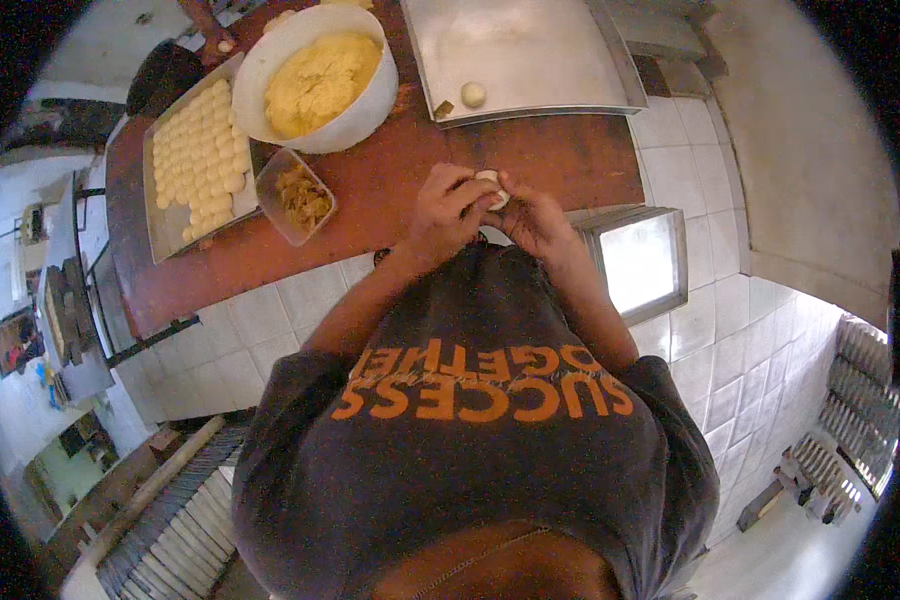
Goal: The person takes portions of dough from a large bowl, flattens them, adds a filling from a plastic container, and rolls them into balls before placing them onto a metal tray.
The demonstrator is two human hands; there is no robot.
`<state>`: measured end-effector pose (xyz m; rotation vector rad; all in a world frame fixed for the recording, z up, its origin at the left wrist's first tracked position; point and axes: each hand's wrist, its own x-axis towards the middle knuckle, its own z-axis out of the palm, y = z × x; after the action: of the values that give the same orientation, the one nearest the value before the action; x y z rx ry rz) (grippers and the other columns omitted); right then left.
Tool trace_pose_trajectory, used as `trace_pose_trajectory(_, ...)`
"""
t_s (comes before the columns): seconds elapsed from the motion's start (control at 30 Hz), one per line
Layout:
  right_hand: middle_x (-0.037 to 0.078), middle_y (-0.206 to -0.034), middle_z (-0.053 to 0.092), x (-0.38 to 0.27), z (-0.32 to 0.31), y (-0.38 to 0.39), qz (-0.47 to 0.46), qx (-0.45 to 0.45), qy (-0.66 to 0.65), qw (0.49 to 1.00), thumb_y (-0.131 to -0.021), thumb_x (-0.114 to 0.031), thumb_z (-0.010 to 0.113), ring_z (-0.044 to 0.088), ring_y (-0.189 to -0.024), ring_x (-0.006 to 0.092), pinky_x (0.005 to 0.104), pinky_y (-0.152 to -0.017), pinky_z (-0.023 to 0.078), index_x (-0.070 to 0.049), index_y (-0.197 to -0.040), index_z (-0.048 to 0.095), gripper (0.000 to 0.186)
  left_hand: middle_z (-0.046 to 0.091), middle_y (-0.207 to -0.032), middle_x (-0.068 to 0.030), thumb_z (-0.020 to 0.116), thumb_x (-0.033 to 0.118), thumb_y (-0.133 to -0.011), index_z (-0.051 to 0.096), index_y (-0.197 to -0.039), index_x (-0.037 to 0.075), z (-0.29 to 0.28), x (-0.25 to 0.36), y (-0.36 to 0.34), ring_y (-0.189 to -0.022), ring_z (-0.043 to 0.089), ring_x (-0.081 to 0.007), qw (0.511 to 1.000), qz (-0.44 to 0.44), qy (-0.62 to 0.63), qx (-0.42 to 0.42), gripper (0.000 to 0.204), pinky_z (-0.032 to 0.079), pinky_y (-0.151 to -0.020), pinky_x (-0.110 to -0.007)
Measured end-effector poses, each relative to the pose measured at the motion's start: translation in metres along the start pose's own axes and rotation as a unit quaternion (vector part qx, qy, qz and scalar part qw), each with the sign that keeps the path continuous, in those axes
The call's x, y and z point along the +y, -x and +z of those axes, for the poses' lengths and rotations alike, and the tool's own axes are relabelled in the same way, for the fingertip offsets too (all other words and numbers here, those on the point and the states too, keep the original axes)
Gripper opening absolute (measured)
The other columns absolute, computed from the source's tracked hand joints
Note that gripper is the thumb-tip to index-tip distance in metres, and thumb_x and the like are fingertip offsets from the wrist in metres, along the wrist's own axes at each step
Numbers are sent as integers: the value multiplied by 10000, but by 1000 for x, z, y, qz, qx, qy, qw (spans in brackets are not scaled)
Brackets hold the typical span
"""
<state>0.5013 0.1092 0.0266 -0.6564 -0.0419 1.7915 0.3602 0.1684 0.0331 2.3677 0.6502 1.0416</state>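
Close in front of my chest, above the table's near edge, a small pale piece of dough [494,188] is pinched between my fingers. My left hand [448,212] grips its left side with fingers curled over it. From the right, my right hand [536,218] closes thumb and fingers on the same piece. Beyond the hands, one round dough ball [473,95] and a small brownish bit [443,110] lie in a shallow metal tray [540,60]. To the left of my hands, a clear plastic tub [270,205] holds brown filling pieces [302,198].
On the reddish-brown table [410,140], a large white bowl [360,125] contains yellow dough [320,85]. Left of it, a metal tray [160,240] carries rows of pale dough balls [200,150]. Another person's hand [217,45] shows at the far left. A metal-framed panel [638,262] stands right.
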Motion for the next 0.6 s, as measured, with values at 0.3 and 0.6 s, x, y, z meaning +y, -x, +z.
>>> trace_pose_trajectory(0.3,84,-990,589,-124,71,-12,-483,157,558,657,-745,-127,636,548,-902,158,278,-793,438,-22,-1039,555,323,435,-924,-85,523,192,-814,418,-954,5,-62,-19,58,-858,438,-165,906,-215,135,339,255,381,-752,-297)
trace_pose_trajectory(0.6,204,-1026,562,-174,-158,-168,-247,193,861,400,-683,-180,619,535,-957,347,388,-809,429,-38,-1019,582,367,523,-900,-74,491,92,-849,469,-963,-15,-114,-36,141,-837,495,-130,846,-422,69,319,157,410,-741,-258)
